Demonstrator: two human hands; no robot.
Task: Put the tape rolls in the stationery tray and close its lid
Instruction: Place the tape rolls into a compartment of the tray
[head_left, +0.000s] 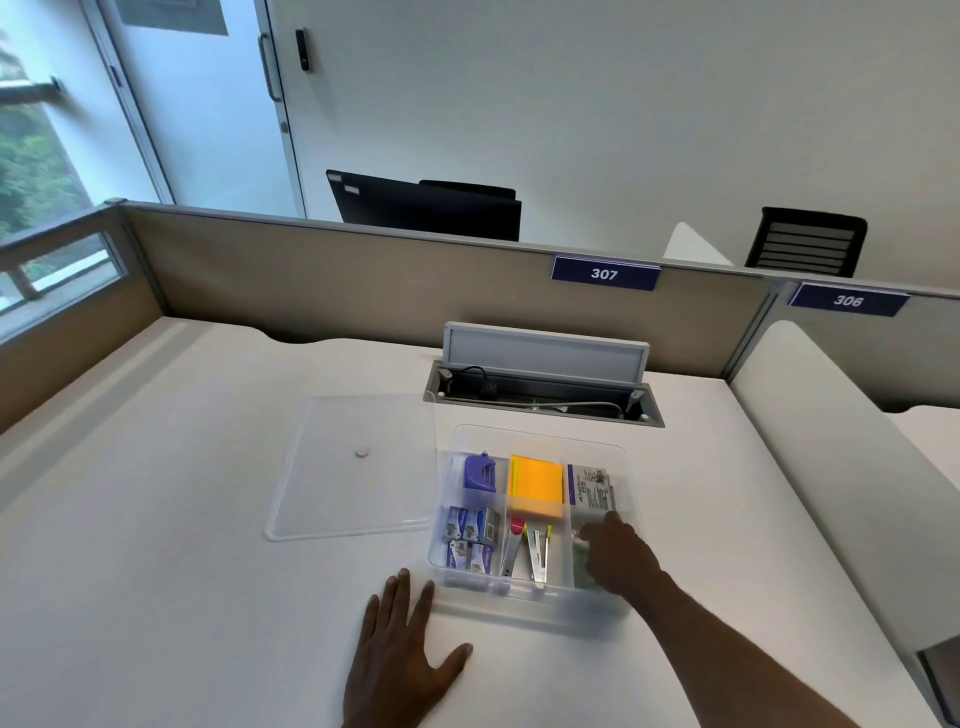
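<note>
A clear stationery tray (540, 598) with several compartments stands open on the white desk. Its clear lid (353, 499) lies flat on the desk just left of it, apart from the tray. My right hand (615, 558) reaches into the near right compartment, fingers curled on a translucent tape roll (581, 538) that is mostly hidden under the hand. My left hand (402, 654) rests flat on the desk, fingers spread, by the tray's near left corner and holding nothing. I see no other tape rolls on the desk.
The tray holds a purple item (477, 472), orange sticky notes (537, 488), small staple boxes (470, 540), metal tools (524, 553) and a grey packet (592, 491). An open cable hatch (545, 384) sits behind the tray, before the desk partition (363, 280).
</note>
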